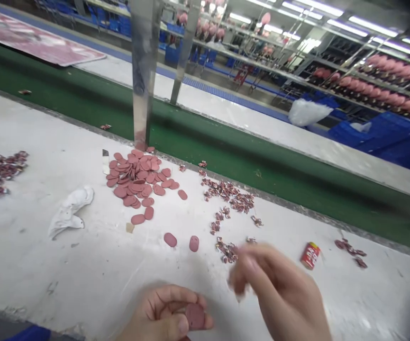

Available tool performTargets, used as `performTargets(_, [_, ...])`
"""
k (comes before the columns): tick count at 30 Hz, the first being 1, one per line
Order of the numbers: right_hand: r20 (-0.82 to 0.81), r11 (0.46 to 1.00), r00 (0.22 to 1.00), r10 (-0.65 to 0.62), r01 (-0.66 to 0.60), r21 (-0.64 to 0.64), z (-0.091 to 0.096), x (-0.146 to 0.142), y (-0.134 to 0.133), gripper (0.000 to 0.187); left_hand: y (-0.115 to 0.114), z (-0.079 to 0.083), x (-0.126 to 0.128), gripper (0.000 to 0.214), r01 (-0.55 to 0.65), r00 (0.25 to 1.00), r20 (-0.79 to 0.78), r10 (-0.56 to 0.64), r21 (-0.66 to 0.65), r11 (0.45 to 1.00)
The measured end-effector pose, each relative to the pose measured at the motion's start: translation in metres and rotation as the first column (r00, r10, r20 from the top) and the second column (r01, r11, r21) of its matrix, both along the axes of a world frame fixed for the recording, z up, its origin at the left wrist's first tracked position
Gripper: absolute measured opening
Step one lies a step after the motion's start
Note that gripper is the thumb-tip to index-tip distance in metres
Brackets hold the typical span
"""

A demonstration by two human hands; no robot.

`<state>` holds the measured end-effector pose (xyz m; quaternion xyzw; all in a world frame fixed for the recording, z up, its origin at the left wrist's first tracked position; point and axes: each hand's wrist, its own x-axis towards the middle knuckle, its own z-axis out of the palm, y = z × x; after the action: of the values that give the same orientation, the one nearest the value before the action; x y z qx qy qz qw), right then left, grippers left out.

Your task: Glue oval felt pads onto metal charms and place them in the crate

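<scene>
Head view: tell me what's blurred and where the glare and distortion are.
In the head view, the right hand is motion-blurred, while the left hand and its pink disc are sharper; ceiling lights glare at top right; the right corners darken; the frame tilts, slanting the green belt.

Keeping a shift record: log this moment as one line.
left hand: holds pink oval pad | right hand: blurred, near crumpled foil scraps

Blur smears the fingertips of the right hand; the bottom edge cuts off the left hand.
</scene>
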<state>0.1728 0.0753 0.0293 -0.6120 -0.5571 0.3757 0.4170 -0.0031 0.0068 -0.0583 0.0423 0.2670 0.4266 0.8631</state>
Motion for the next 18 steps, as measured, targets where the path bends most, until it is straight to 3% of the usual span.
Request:
performTargets(2, [0.414,0.996,0.909,0.05,-0.076,0.047,0.013,-0.022,0.066,0.035,0.0,-0.001,-0.001,0.024,-0.018,1.0,0.013,0.018,0.006,1.0])
performTargets(5, [0.54,0.992,0.841,0.009,-0.076,0.102,0.013,-0.04,0.161,0.027,0.0,-0.002,-0.002,0.022,-0.072,0.996,0.055,0.071,0.027,0.997])
performTargets(8, [0.567,0.988,0.822,0.058,-0.129,0.087,0.004,-0.048,0.215,0.03,0.0,-0.003,-0.003,0.022,-0.116,0.991,0.067,0.112,0.052,0.992])
performTargets(11, [0.543,0.984,0.834,0.098,-0.162,0.072,-0.001,-0.05,0.227,0.024,0.001,-0.006,-0.003,0.023,-0.131,0.99,0.069,0.126,0.083,0.988])
performTargets(15, [0.457,0.986,0.886,0.073,-0.134,0.102,0.006,-0.046,0.222,0.033,0.002,-0.007,-0.002,0.026,-0.147,0.987,0.077,0.14,0.105,0.983])
performTargets(18, [0.331,0.989,0.943,0.02,-0.068,0.132,0.016,-0.039,0.21,0.025,0.001,-0.005,-0.002,0.027,-0.145,0.988,0.065,0.139,0.099,0.984])
